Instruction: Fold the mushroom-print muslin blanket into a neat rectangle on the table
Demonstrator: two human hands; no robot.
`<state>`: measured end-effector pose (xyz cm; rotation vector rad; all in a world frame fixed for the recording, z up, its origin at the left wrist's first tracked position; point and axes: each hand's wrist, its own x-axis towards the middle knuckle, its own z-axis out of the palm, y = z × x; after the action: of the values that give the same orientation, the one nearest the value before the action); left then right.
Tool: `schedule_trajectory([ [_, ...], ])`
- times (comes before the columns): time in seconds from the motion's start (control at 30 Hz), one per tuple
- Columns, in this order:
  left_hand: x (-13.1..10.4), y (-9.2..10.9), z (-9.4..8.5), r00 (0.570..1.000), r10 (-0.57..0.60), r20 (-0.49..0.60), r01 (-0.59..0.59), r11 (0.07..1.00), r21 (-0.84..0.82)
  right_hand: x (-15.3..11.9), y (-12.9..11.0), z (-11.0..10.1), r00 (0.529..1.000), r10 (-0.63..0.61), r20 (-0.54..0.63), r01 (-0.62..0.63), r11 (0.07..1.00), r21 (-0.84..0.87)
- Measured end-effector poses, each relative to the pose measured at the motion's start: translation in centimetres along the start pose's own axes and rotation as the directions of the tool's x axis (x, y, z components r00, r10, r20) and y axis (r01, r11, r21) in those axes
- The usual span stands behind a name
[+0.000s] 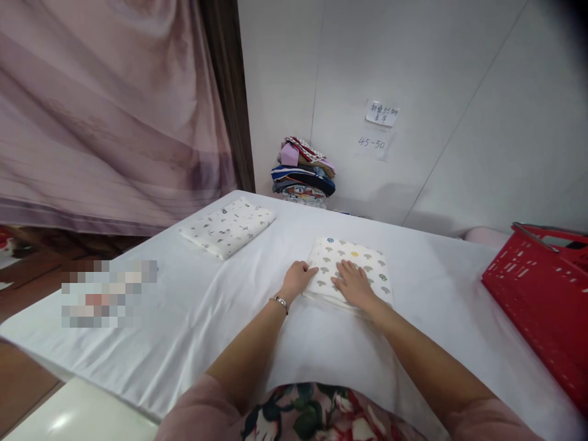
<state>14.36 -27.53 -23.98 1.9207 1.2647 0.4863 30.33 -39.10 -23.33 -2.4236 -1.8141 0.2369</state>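
A folded white cloth (337,251) with grey mushroom shapes and a few coloured ones lies flat on the white-covered table (220,331). My left hand (297,278), with a bracelet at the wrist, touches the cloth's left edge, thumb resting on top and the other fingers bent at its side. On the cloth's middle lies my right hand (354,285), palm down with its fingers spread. Farther back to the left is a second folded white cloth (227,226) with small dark and grey prints; neither hand touches it.
A red plastic basket (542,294) stands at the table's right side. Behind the far edge rises a stack of folded fabrics (304,171) against the wall. Pink curtains (105,110) hang at the left. A blurred-out patch covers part of the table's left side.
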Motion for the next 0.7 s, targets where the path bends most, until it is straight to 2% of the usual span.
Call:
schedule_trajectory([
  [0.1,-0.2,-0.1,0.3,0.999,-0.001,-0.038,0.004,0.997,0.077,-0.1,-0.1,-0.2,1.0,-0.001,-0.01,0.001,1.0,0.002],
  [0.27,-0.2,-0.2,0.3,1.0,-0.011,-0.022,0.013,0.997,0.07,-0.1,-0.3,-1.1,0.999,0.006,0.041,-0.009,0.998,0.055],
  [0.37,-0.3,-0.2,0.2,1.0,-0.013,-0.028,0.015,0.998,0.065,-0.2,-0.9,-1.4,0.999,-0.021,0.032,0.018,0.996,0.092],
  [0.5,-0.6,-0.2,0.1,0.999,-0.019,-0.031,0.021,0.998,0.053,-0.6,-2.0,-0.7,0.993,-0.12,0.004,0.12,0.992,0.044],
  [0.7,-1.6,-0.7,-0.2,0.999,-0.026,-0.029,0.026,1.0,0.013,-0.8,-2.4,-0.1,0.993,-0.122,-0.001,0.122,0.993,-0.001],
])
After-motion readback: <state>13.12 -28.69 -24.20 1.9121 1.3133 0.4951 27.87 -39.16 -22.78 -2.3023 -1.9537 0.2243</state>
